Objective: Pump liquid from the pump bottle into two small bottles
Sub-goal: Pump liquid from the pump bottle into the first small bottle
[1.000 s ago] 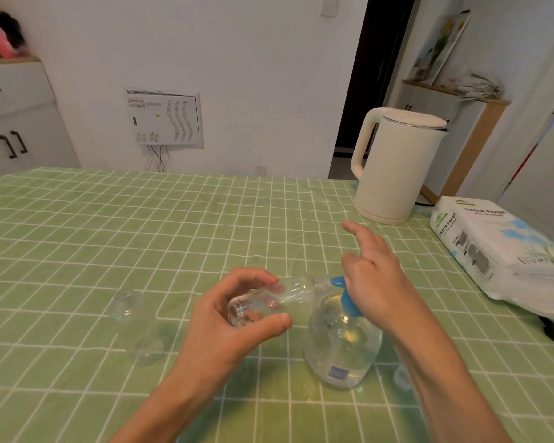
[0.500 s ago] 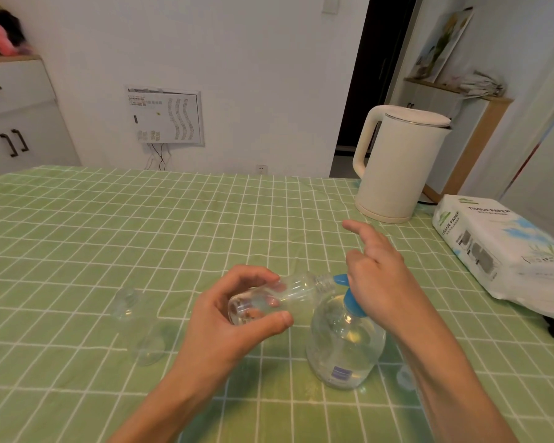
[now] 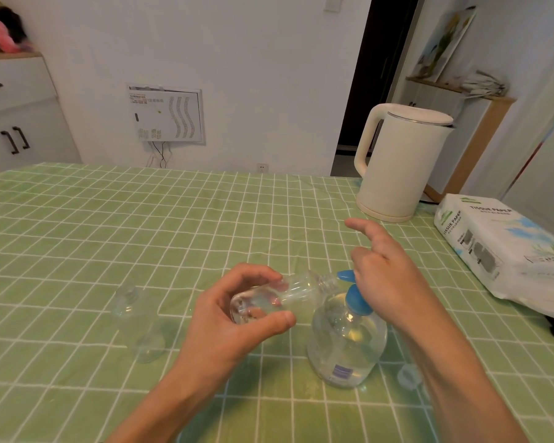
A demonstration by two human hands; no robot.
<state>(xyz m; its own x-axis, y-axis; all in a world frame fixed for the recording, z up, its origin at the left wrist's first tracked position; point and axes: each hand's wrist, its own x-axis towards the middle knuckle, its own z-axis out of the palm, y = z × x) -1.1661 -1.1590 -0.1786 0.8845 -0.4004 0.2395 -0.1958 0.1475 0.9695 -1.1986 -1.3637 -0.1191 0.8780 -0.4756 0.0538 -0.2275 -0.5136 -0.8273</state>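
Head view: the left hand [image 3: 234,327] grips a small bottle [image 3: 301,290] near its base, thumb underneath and fingers curled over the top. The clear bottle lies almost on its side in that grip. Its open neck points away from the palm to the right and meets the blue nozzle [image 3: 345,276] of the pump bottle [image 3: 346,346]. How much liquid is in it is hard to tell.

The right hand [image 3: 387,276] sits on top of the pump head and covers it. Its index finger is straight and lifted clear, while the other fingers curl down over the head. Only the nozzle tip shows past the knuckles. The pump bottle stands upright on the table [image 3: 141,225], right under this hand and just below the held bottle's neck.

Well to the left of the left hand, a second bottle [image 3: 127,300] stands on the green checked cloth. A clear rounded piece [image 3: 149,345] lies near it, closer to the person. A small cap [image 3: 408,375] lies beside the pump bottle, under the right forearm.

Beyond the right hand stands a white kettle [image 3: 397,164], and to its right lies a tissue pack [image 3: 499,247].
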